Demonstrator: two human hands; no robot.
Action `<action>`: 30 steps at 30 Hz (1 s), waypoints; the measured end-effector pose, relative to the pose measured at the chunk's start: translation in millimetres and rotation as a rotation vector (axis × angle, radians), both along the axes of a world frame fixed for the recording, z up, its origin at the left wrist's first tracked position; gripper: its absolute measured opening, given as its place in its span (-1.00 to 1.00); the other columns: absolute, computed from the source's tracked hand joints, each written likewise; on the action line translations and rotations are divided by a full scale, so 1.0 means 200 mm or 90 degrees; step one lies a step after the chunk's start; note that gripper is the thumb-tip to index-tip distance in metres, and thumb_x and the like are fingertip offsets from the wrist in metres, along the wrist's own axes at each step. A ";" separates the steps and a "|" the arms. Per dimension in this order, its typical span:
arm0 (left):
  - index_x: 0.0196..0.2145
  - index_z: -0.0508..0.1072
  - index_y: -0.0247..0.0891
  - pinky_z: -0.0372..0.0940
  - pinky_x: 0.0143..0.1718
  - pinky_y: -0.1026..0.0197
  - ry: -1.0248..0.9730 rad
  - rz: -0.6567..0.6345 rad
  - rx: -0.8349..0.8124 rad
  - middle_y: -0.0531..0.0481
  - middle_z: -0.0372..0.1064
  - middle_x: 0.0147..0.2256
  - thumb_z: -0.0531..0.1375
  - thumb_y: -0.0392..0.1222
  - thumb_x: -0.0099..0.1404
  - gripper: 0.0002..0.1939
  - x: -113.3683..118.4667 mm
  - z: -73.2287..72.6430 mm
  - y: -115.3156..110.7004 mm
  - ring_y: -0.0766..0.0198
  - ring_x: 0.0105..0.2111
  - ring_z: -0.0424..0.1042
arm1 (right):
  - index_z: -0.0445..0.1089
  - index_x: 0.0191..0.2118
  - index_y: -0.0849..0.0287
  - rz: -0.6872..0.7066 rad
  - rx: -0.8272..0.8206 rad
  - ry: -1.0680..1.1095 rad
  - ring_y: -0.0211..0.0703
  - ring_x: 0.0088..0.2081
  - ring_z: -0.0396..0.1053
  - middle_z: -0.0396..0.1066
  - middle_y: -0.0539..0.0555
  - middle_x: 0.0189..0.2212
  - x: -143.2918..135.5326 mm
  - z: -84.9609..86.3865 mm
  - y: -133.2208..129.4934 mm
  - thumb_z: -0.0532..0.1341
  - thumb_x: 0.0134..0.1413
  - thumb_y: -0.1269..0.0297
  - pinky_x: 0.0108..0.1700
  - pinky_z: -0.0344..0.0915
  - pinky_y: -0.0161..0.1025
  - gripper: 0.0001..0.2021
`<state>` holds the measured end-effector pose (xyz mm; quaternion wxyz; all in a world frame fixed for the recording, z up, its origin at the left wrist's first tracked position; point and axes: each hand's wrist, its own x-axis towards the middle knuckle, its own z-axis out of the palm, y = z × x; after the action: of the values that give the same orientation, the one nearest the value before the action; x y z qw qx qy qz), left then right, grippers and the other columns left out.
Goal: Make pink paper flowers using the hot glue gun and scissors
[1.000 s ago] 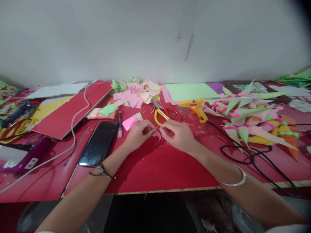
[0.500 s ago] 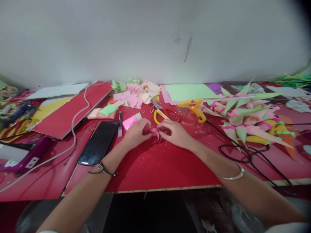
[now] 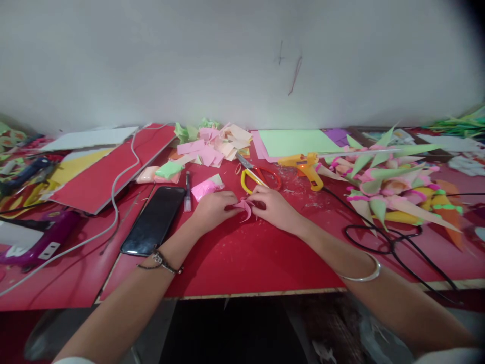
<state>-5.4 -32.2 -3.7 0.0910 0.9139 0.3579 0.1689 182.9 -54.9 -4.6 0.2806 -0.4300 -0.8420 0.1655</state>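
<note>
A small pink paper flower [image 3: 245, 206] with curled petals is held between my two hands, just above the red table [image 3: 242, 263]. My left hand [image 3: 216, 208] pinches its left side between thumb and fingers. On the other side, my right hand [image 3: 273, 208] pinches a petal, fingers closed. Just behind the hands lie scissors [image 3: 252, 177] with yellow and red handles. A packet of bright pink clay [image 3: 204, 189] rests by my left knuckles, next to a slim pen [image 3: 188, 192].
A black phone [image 3: 154, 220] lies left of my forearm. The yellow glue gun [image 3: 305, 167] trails a black cord [image 3: 390, 242] on the right, near a pile of paper flowers [image 3: 390, 187]. Paper scraps [image 3: 208, 146] and a pale green sheet [image 3: 299, 143] lie along the wall.
My left fingers have lowered and flattened a little around the pink paper flower. Its petals show in a slightly different position; both hands keep hold. The view has shifted slightly.
</note>
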 end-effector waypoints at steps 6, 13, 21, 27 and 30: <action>-0.48 0.33 -0.29 0.10 -0.43 0.33 0.011 0.003 -0.001 0.04 0.29 -0.47 0.04 -0.12 0.19 -0.78 0.01 0.00 -0.01 0.35 -0.43 0.27 | 0.36 -0.40 0.22 -0.013 -0.020 -0.025 -0.28 -0.37 0.21 0.23 0.03 -0.41 -0.01 0.00 0.00 0.12 -0.03 0.42 -0.29 0.14 -0.32 -0.92; -0.55 0.28 -0.29 0.07 -0.47 0.33 -0.008 0.001 0.004 0.06 0.23 -0.52 0.05 -0.14 0.17 -0.79 0.01 0.00 -0.01 0.36 -0.47 0.24 | 0.33 -0.46 0.24 -0.010 -0.053 0.001 -0.31 -0.44 0.18 0.20 0.00 -0.48 -0.03 0.03 -0.01 0.10 0.00 0.42 -0.37 0.11 -0.33 -0.90; -0.59 0.25 -0.29 0.03 -0.51 0.33 -0.026 0.006 -0.005 0.08 0.19 -0.56 0.07 -0.16 0.15 -0.78 0.02 0.00 -0.01 0.36 -0.51 0.20 | 0.33 -0.48 0.23 0.007 -0.036 0.021 -0.32 -0.46 0.15 0.19 -0.02 -0.51 -0.03 0.03 0.00 0.09 -0.03 0.49 -0.39 0.07 -0.35 -0.89; -0.56 0.27 -0.28 0.07 -0.47 0.32 -0.019 0.006 0.000 0.07 0.22 -0.54 0.06 -0.15 0.17 -0.79 0.01 -0.01 0.00 0.36 -0.50 0.22 | 0.31 -0.51 0.24 0.008 -0.027 0.016 -0.33 -0.47 0.14 0.18 -0.02 -0.53 -0.03 0.02 0.01 0.09 -0.03 0.46 -0.40 0.06 -0.35 -0.89; -0.52 0.30 -0.28 0.12 -0.42 0.31 -0.009 -0.007 0.003 0.04 0.27 -0.49 0.05 -0.14 0.18 -0.80 0.00 -0.02 0.01 0.34 -0.46 0.25 | 0.32 -0.50 0.23 -0.002 0.001 -0.001 -0.32 -0.46 0.15 0.18 -0.02 -0.52 -0.02 0.00 0.01 0.11 -0.05 0.42 -0.39 0.08 -0.34 -0.91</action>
<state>-6.3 -29.5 -6.8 0.0924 0.9149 0.3518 0.1753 178.8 -52.3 -4.3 0.2804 -0.4311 -0.8418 0.1639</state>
